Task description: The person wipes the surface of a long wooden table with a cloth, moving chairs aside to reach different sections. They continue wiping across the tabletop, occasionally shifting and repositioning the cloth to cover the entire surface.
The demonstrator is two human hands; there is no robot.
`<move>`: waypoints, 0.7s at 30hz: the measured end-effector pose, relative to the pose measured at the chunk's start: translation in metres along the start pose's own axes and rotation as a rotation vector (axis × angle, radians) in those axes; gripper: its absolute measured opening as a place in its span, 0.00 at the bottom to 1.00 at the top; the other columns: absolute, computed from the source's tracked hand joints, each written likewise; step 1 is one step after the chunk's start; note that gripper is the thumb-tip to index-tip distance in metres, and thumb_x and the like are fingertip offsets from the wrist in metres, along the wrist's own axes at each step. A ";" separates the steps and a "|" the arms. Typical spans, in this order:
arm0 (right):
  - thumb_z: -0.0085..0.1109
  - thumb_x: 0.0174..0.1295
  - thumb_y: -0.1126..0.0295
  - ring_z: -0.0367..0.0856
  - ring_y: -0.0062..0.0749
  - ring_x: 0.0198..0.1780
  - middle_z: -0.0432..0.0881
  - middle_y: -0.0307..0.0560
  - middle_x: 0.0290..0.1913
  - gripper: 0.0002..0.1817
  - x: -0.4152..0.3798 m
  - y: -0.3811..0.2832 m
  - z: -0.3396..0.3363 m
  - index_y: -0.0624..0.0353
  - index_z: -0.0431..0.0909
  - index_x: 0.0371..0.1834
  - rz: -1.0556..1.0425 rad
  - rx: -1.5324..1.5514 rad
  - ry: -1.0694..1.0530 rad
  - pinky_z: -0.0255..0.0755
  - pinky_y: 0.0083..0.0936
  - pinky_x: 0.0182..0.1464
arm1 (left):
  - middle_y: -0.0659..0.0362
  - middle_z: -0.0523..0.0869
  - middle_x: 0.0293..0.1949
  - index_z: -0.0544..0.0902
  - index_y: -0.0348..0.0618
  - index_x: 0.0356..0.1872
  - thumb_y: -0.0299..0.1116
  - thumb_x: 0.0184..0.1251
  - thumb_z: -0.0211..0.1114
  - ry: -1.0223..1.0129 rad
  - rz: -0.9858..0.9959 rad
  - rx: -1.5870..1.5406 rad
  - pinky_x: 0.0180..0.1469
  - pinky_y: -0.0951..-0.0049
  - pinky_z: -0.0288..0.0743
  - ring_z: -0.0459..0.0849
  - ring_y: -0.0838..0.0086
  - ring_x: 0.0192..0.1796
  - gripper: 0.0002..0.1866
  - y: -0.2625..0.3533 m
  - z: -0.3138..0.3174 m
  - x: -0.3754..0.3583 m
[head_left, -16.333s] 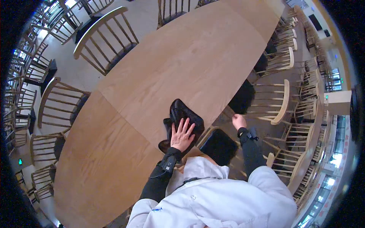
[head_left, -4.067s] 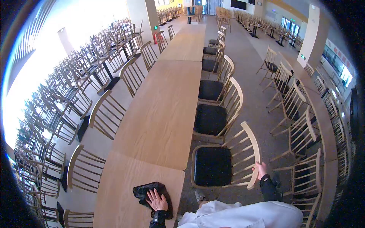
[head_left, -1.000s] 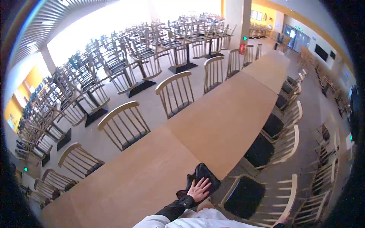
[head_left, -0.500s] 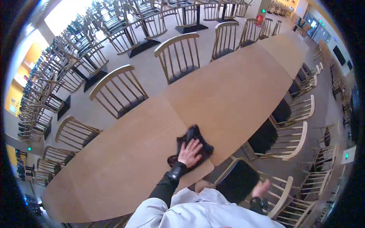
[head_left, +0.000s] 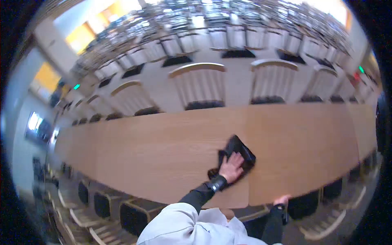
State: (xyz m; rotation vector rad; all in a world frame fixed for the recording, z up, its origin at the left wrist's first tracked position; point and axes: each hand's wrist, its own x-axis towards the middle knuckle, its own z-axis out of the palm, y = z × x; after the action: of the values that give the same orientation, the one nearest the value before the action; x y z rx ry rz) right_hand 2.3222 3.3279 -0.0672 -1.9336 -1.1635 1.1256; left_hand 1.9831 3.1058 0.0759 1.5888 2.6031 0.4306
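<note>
My left hand [head_left: 231, 167] lies flat on a dark, crumpled cloth [head_left: 244, 150], fingers spread, pressing it against the wooden tabletop [head_left: 163, 151]. The cloth rests close to the seam between two table sections. At the near edge of the table is my right hand [head_left: 282, 200], blurred and small, its fingers not clear. Black sleeves and dark wristbands show at both wrists.
Chairs with dark seats line the far side of the long table, one [head_left: 199, 85] straight ahead. More chairs [head_left: 134, 216] stand along the near side. Behind are rows of tables with stacked chairs [head_left: 237, 36].
The view has swung to the left, so the table now runs across it. My right hand has moved from beside a chair to the table's near edge. My left hand stays on the cloth.
</note>
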 end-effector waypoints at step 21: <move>0.53 0.64 0.56 0.81 0.38 0.50 0.86 0.34 0.50 0.15 0.019 0.029 -0.042 0.46 0.86 0.47 -0.316 -2.257 -0.820 0.74 0.47 0.47 | 0.55 0.61 0.77 0.69 0.49 0.71 0.52 0.68 0.56 0.089 -0.208 -0.037 0.75 0.36 0.47 0.54 0.59 0.79 0.33 -0.081 -0.003 0.207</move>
State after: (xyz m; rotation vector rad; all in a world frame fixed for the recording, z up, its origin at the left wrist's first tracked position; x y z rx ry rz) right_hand 2.3753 3.3299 -0.0786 -1.9022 -4.0401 -0.2245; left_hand 1.8162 3.2523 0.0760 1.2989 2.7708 0.5407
